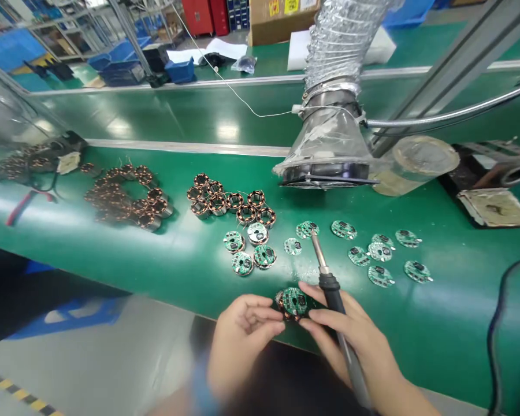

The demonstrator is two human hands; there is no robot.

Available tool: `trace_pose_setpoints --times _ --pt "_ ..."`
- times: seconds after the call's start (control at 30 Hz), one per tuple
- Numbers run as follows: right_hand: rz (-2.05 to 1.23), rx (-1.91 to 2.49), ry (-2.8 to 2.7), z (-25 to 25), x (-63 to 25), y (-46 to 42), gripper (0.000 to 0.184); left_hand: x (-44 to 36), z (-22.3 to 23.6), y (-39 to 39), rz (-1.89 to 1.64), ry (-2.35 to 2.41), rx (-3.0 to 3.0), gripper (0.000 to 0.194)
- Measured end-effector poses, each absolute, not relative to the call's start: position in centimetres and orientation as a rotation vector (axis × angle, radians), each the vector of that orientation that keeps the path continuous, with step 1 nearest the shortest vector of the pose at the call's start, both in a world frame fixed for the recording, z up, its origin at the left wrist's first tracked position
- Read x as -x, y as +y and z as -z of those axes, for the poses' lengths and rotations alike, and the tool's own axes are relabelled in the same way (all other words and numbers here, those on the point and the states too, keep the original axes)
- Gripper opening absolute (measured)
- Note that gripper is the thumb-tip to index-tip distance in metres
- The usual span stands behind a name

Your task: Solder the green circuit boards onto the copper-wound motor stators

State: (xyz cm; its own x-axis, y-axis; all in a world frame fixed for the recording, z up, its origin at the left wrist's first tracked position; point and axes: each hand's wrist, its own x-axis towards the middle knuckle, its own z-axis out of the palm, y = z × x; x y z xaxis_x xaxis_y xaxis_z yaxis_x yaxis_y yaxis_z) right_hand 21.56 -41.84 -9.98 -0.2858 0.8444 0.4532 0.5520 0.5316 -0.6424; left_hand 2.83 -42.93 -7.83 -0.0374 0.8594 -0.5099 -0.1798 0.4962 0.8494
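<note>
A motor stator with copper windings carries a round green circuit board near the bench's front edge. My left hand pinches it from the left, thumb and fingertips at its side. My right hand has a soldering iron between its fingers, the tip pointing away toward the loose boards. The thumb and fingertips of that same hand also reach the stator's right side. Beyond my hands sits a small group of stators topped with boards, with bare wound stators behind them.
Loose round boards lie to the right. Overhead hangs a fume extraction hood on a foil duct. A soldering iron stand with a sponge and a clear tub are at right; more stators and a red-handled tool at left.
</note>
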Motion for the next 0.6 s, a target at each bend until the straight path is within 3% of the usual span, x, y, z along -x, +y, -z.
trace_pose_setpoints --times 0.27,0.43,0.6 --pt "-0.531 1.074 -1.962 10.2 -20.0 -41.7 0.026 -3.4 7.7 -42.6 -0.930 1.381 -0.801 0.004" --pt "-0.564 1.064 -1.962 9.9 -20.0 -41.5 0.025 -3.2 6.7 -42.2 -0.876 1.487 -1.518 0.015" --pt "-0.540 1.079 -1.990 9.8 -20.0 -41.6 0.027 -2.2 6.1 -41.8 -0.679 1.330 -1.734 0.020"
